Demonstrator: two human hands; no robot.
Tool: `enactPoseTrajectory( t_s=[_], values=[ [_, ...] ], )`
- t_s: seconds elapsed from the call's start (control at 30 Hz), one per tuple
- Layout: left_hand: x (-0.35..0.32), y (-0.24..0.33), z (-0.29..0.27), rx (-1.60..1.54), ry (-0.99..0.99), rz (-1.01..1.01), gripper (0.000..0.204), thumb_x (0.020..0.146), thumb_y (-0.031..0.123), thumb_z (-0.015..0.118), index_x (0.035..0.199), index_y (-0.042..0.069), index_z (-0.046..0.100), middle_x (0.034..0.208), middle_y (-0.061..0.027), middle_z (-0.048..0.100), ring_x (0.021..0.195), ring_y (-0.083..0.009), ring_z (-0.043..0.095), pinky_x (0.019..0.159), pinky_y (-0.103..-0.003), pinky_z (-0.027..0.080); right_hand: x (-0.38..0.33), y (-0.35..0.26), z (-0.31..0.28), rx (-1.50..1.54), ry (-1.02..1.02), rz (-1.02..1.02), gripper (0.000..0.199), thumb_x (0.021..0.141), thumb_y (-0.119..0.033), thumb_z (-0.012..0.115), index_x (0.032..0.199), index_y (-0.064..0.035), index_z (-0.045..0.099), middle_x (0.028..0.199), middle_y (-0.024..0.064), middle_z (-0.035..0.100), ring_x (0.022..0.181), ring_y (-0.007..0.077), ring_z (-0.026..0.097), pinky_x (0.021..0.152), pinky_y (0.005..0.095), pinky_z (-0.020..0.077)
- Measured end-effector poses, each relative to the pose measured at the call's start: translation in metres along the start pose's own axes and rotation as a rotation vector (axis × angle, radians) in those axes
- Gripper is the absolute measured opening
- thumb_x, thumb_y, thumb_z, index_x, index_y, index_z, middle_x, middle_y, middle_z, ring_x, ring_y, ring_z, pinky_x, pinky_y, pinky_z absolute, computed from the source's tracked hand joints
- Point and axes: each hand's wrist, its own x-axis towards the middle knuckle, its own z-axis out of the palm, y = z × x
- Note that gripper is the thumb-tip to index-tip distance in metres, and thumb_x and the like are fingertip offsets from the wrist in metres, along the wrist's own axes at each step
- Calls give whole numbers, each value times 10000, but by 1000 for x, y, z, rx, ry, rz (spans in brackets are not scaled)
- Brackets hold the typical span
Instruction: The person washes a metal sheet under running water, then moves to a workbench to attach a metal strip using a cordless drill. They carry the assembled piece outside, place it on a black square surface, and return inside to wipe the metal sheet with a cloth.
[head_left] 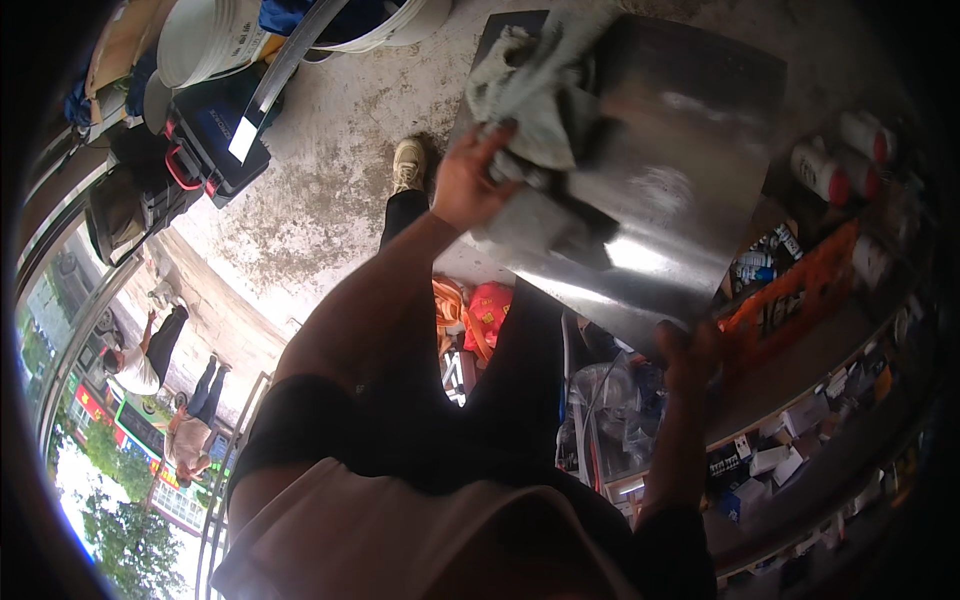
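Observation:
A large shiny metal sheet [690, 130] fills the upper right of the view, tilted in front of my legs. My left hand [474, 182] is closed on a pale grey-green cloth [545, 105] at the sheet's left side. The cloth is bunched and a little blurred. Part of it hangs below the hand and lies against the metal. At the sheet's lower right corner, my right hand [690, 352] is closed on the edge. Its thumb shows, while its other fingers are mostly in shadow.
At upper left stand white buckets [205, 45] and a black tool case [215, 135] with a red handle. An orange crate [790, 295] and shelves of small boxes [785, 450] are on the right. Two people [190, 430] are outside at far left.

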Motion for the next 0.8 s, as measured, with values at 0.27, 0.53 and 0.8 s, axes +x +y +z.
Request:
enactPoseTrajectory(
  t_s=[0.27,0.53,0.8],
  values=[
    [-14,-100,-48,-1269,7,-658,509,859,111,510,1329,97,316,1228,-78,474,1096,-222,483,923,-348,393,26,-52,-22,326,268,131,386,717,-113,631,1062,17,516,991,105,551,913,184,526,811,331,413],
    [116,-76,-64,-1128,-245,-406,549,826,266,562,1278,65,325,1215,-95,440,1036,-216,503,859,-334,431,24,-91,-66,615,343,-91,500,752,-137,599,1183,41,419,1157,167,476,1075,240,466,912,362,386],
    [268,56,-108,-1198,-140,-175,341,806,175,541,1101,18,474,976,-122,552,829,-245,572,707,-353,483,-37,24,-68,-98,227,-86,546,702,-112,669,1173,30,434,1116,145,516,966,207,532,827,338,443]
  ],
)
